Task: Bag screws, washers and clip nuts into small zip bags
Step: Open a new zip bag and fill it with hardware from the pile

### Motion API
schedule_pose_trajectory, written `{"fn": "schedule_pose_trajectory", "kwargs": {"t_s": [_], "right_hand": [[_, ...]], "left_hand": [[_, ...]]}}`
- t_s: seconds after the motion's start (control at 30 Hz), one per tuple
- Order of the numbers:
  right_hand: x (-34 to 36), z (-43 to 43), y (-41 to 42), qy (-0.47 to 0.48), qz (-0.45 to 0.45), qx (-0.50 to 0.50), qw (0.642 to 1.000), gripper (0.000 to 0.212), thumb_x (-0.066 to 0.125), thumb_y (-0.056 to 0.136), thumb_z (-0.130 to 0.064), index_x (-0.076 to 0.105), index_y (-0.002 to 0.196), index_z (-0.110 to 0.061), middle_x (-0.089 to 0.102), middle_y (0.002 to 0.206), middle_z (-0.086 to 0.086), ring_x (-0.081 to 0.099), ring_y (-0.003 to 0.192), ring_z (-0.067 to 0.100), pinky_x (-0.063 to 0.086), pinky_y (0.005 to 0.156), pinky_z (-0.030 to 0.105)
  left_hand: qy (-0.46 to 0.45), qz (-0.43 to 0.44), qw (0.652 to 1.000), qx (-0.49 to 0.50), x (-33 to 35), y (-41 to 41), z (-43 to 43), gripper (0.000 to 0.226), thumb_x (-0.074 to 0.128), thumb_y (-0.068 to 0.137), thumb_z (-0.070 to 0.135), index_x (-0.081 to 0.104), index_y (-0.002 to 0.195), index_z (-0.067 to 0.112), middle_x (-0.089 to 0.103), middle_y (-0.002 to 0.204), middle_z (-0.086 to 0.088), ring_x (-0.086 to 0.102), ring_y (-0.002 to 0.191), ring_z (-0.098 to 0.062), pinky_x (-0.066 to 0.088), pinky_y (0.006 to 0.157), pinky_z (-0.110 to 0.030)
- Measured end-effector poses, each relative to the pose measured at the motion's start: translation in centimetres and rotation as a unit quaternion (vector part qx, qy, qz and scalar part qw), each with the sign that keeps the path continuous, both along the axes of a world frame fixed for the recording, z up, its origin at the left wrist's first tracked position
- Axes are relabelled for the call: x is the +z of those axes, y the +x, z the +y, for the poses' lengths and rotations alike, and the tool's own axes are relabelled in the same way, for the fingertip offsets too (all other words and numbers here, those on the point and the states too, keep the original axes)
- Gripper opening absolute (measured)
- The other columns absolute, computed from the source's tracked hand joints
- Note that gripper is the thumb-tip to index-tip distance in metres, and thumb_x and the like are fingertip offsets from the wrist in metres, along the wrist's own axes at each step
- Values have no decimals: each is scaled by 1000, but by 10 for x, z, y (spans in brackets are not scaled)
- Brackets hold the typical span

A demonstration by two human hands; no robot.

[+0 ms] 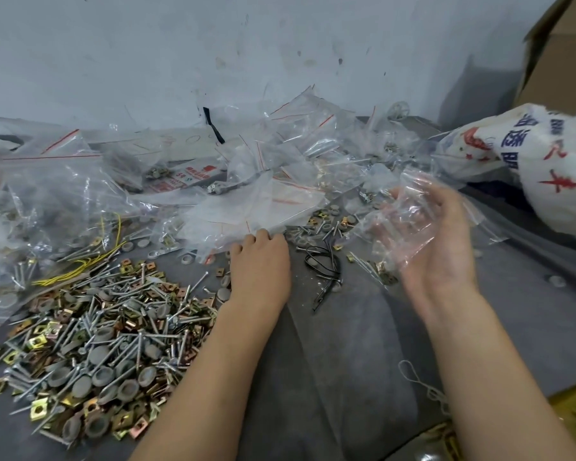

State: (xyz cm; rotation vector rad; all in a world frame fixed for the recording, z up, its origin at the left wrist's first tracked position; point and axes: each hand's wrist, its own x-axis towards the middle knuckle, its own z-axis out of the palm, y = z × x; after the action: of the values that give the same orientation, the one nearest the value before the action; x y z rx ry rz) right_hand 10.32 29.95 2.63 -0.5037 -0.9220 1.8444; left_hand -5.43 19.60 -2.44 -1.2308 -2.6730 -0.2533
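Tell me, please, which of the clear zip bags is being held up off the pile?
The crumpled bag in the right hand, lifted clear; all the others lie heaped on the grey surface.

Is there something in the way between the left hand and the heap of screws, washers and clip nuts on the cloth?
Nothing visible blocks it. The heap lies uncovered on the grey cloth, just left of the left hand. The right hand holds a clear zip bag, away from that path.
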Motion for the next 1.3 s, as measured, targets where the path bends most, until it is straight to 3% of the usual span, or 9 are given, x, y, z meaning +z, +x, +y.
{"fn": "schedule_pose_trajectory", "kwargs": {"t_s": [0.17,0.33,0.4,0.47,0.57,0.67,0.87,1.07,1.3], "right_hand": [[1,-2,-3,7,-27,-18,999,15,64,95,-31,69,105,-20,74,104,5,69,81,18,57,66,34],[-2,-20,-15,104,-116,-36,987,14,63,95,-38,74,99,-30,73,87,-5,69,77,13,56,74,37],[-7,-32,-25,226,-150,-52,961,15,60,97,-31,75,94,-33,71,79,-13,65,72,3,54,72,23],[-15,-45,-36,323,-193,-36,926,18,58,97,-32,68,113,-32,71,91,-24,64,81,-7,51,74,15],[-30,-66,-53,437,-265,-14,859,33,53,96,-45,56,128,-38,63,126,-21,58,117,-6,47,98,21],[-39,-85,-66,516,-293,3,805,43,49,97,-46,52,137,-30,58,133,-12,55,124,7,45,107,40],[-46,-112,-83,585,-323,-66,741,47,49,99,-44,47,142,-25,56,122,-6,50,112,10,45,97,42],[-52,-124,-93,621,-337,-138,695,58,66,89,-39,48,139,-17,57,108,1,56,98,20,49,88,42],[-55,-129,-93,632,-348,-125,681,66,64,85,-46,41,141,-20,57,111,3,51,99,19,44,88,39]], "left_hand": [[32,-28,999,-32,1,2,-5,24,49,99,13,59,121,15,55,120,-11,56,108,-31,42,94,-39],[156,-159,973,-67,20,-6,-34,28,47,100,10,58,124,18,52,118,-6,59,100,-25,47,91,-36],[206,-186,958,-68,31,-11,-48,25,48,100,15,57,122,24,56,111,-1,57,94,-15,45,83,-29],[262,-219,938,-64,43,-17,-63,23,51,100,17,58,116,30,60,103,4,58,85,-7,46,72,-24],[347,-268,896,-65,60,-23,-88,20,57,98,17,62,107,33,65,94,11,62,81,-2,49,66,-14],[406,-337,844,-101,74,-26,-112,23,61,95,9,66,101,31,71,89,6,67,83,-8,55,74,-21],[411,-372,821,-134,73,-27,-143,22,65,92,10,68,102,30,74,90,5,68,84,-6,50,70,-15],[390,-418,809,-139,57,-24,-151,26,64,93,8,64,109,29,72,87,4,68,78,-6,52,68,-16],[398,-415,811,-108,49,-17,-137,27,66,92,13,61,110,32,70,87,10,58,58,-3,43,56,-19]]}}
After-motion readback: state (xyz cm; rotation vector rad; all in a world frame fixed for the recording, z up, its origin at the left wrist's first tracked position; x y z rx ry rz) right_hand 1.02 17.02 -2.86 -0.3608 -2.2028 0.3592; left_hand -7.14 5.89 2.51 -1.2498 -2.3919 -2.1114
